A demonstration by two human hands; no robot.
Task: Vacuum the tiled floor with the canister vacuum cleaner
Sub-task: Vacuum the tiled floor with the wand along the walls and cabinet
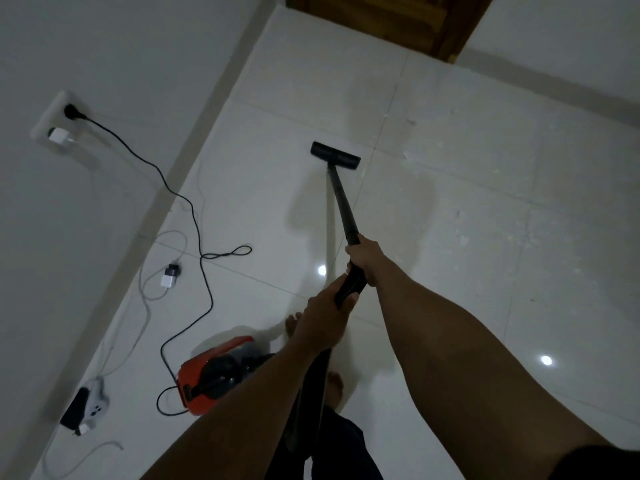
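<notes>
While both hands clamp black wand (pixel 341 199), right hand (pixel 367 259) above left hand (pixel 323 320), flat nozzle (pixel 335 154) sits mid-frame on glossy tiled floor (pixel 450 237); red canister (pixel 211 374) lower left, cord (pixel 187 209) trailing to wall.

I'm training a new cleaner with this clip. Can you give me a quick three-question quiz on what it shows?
1. True or false: both hands grip the wand.
2. Which hand is nearer the floor head? A) left B) right
3. Fill in: the red canister sits on the person's ___ side.

Key
1. True: the left hand and the right hand both hold it.
2. B
3. left, with its black power cord running to the wall socket.
</notes>
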